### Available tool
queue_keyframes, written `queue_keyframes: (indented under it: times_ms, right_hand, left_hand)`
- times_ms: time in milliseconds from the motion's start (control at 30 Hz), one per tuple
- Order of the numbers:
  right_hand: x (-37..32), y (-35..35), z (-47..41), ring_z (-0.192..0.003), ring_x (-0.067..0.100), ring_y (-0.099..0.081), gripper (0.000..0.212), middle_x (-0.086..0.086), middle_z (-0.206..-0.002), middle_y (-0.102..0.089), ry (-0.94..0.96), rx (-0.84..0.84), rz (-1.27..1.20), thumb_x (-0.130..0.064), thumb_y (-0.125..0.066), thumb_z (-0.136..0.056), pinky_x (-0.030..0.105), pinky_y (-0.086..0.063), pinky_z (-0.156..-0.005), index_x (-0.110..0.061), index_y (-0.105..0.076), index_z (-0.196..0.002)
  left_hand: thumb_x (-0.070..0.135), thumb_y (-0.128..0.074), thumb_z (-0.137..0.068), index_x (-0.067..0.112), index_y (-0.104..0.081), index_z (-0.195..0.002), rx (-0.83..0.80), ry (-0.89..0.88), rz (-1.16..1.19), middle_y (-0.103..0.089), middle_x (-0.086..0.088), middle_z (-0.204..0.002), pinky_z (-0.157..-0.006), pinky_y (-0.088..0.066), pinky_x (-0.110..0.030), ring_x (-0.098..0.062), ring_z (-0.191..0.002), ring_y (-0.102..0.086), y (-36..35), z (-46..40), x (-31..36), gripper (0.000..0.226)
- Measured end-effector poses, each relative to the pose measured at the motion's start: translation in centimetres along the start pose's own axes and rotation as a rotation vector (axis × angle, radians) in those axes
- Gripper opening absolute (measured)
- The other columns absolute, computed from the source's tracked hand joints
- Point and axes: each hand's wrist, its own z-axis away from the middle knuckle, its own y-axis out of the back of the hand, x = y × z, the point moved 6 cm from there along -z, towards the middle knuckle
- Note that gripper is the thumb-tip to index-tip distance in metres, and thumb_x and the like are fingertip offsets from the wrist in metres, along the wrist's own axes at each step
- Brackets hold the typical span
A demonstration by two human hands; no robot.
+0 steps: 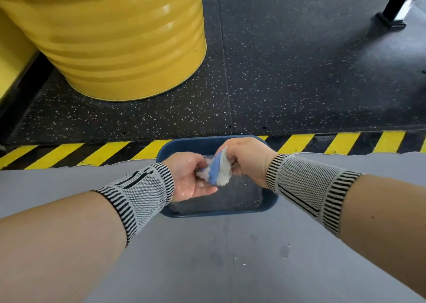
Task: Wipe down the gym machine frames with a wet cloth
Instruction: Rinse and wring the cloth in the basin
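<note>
Blue and white terry, sodden and bunched, the cloth [216, 172] hung between the person's two hands over a blue basin [268, 202] on the floor. The right hand [247, 157] pinched the upper corner, fingers curled tight on it. The left hand [191, 178] lay beneath, palm up and glistening wet, thumb and fingers closed on the lower end of the cloth. Both wrists wore knitted striped bands [143, 194].

The cloth looked soft and limp, with no stiffness at all, and heavier than it would be dry. I judged it would drip and slip a little in wet fingers, so a full fistful gathered at each end would serve better than a fingertip pinch, both for wringing and for carrying it to a frame. It was not fragile; it could be twisted hard.

The basin sat on grey floor just short of a yellow-and-black hazard strip [322, 143], with speckled rubber matting [299, 72] beyond. A yellow ribbed drum [119, 37] stood to the left, and a black machine post [394, 10] rose at the far right, well apart from the hands.

I could read no brand, label or writing anywhere.
</note>
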Motion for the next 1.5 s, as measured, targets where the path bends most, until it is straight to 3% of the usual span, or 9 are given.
queue_keyframes:
  times_ms: [133, 300, 467, 667, 800, 1067, 1200, 1333, 1500]
  right_hand:
    - [0.1, 0.0, -0.2, -0.074, 0.022, -0.053, 0.017, 0.011, -0.086, -0.051, -0.021, -0.01, 0.034, 0.002, -0.046, -0.09, 0.032, -0.057, -0.061, 0.006, -0.057, -0.101]
    - [-0.4, 0.7, 0.4, -0.076, 0.026, -0.063, 0.011, 0.006, -0.08, -0.063, 0.151, 0.226, 0.286, -0.015, -0.061, -0.083, 0.04, -0.056, -0.079, -0.017, -0.05, -0.087]
    - [0.5, -2.2, 2.6, -0.123, 0.026, -0.047, 0.093, 0.006, -0.151, -0.028, 0.647, 0.059, 1.265, -0.023, -0.068, -0.075, 0.041, -0.044, -0.1, -0.023, -0.013, -0.149]
    - [-2.0, -2.5, 2.7, -0.053, 0.025, -0.059, 0.044, 0.005, -0.072, -0.057, 0.863, 0.305, 1.392, -0.024, -0.082, -0.062, 0.026, -0.034, -0.042, -0.008, -0.058, -0.094]
    - [-2.5, -2.8, 2.3, -0.087, 0.029, -0.064, 0.023, 0.004, -0.102, -0.064, 0.628, 0.155, 1.603, -0.018, -0.04, -0.096, 0.032, -0.035, -0.059, -0.009, -0.044, -0.117]
    - [0.6, -3.4, -0.5, -0.08, 0.022, -0.058, 0.027, 0.003, -0.091, -0.062, 0.184, -0.184, 1.512, -0.029, -0.049, -0.094, 0.031, -0.049, -0.071, -0.012, -0.062, -0.109]
    - [0.5, -1.5, 0.7, -0.099, 0.027, -0.059, 0.038, 0.006, -0.12, -0.053, 0.33, 0.043, 1.134, -0.022, -0.056, -0.089, 0.034, -0.049, -0.082, -0.015, -0.044, -0.124]
    - [1.3, -1.5, 2.9, -0.111, 0.032, -0.058, 0.086, 0.015, -0.141, -0.042, 0.85, 0.169, 1.217, -0.011, -0.072, -0.07, 0.04, -0.053, -0.088, -0.016, -0.026, -0.142]
    - [-0.9, -2.1, 3.5, -0.06, 0.026, -0.06, 0.068, 0.01, -0.083, -0.057, 1.117, 0.338, 1.269, -0.012, -0.077, -0.058, 0.033, -0.049, -0.042, -0.01, -0.041, -0.117]
  left_hand:
    - [0.012, -0.049, -0.091, 0.006, -0.062, -0.115, -0.131, -0.098, -0.208, -0.067, -0.011, -0.107, -0.078, -0.055, -0.038, -0.023, -0.095, -0.062, -1.6, 1.7, 0.5, 0.029]
    - [0.002, -0.051, -0.087, 0.008, -0.058, -0.099, 0.099, -0.226, -0.406, -0.059, -0.009, -0.083, -0.048, -0.038, -0.02, -0.013, -0.065, -0.048, -1.3, 1.1, 0.6, 0.015]
    - [-0.002, -0.038, -0.09, 0.008, -0.057, -0.104, -0.075, -0.117, -0.25, -0.06, -0.01, -0.085, -0.052, -0.044, -0.02, -0.015, -0.071, -0.057, -1.4, 2.5, 1.2, 0.025]
    - [0.0, -0.055, -0.088, 0.014, -0.055, -0.096, -0.158, -0.097, -0.552, -0.055, -0.001, -0.069, -0.041, -0.028, -0.013, -0.004, -0.051, -0.045, -2.6, 2.9, 1.1, 0.016]
    - [-0.007, -0.047, -0.085, 0.009, -0.049, -0.083, -0.046, -0.25, -0.884, -0.04, 0.0, -0.058, -0.041, -0.02, -0.018, -0.011, -0.047, -0.032, -2.9, 2.2, 1.5, 0.017]
    - [0.023, -0.052, -0.089, 0.013, -0.055, -0.107, 0.423, -0.615, -1.754, -0.066, -0.007, -0.101, -0.071, -0.045, -0.029, -0.025, -0.09, -0.062, -2.8, 1.4, 1.7, 0.02]
    - [0.023, -0.047, -0.095, 0.011, -0.057, -0.113, 0.335, -0.461, -1.63, -0.062, -0.007, -0.102, -0.07, -0.045, -0.031, -0.025, -0.09, -0.062, -2.0, 0.7, 1.6, 0.023]
    - [0.018, -0.05, -0.093, 0.019, -0.052, -0.096, -0.003, -0.129, -0.672, -0.042, 0.002, -0.058, -0.04, -0.017, -0.016, -0.006, -0.042, -0.027, -1.4, 2.0, 0.6, 0.003]
    - [0.005, -0.052, -0.092, 0.021, -0.044, -0.071, -0.256, -0.076, -0.771, -0.031, 0.005, -0.053, -0.043, -0.008, -0.016, -0.005, -0.046, -0.016, -3.7, 3.4, 0.3, 0.027]
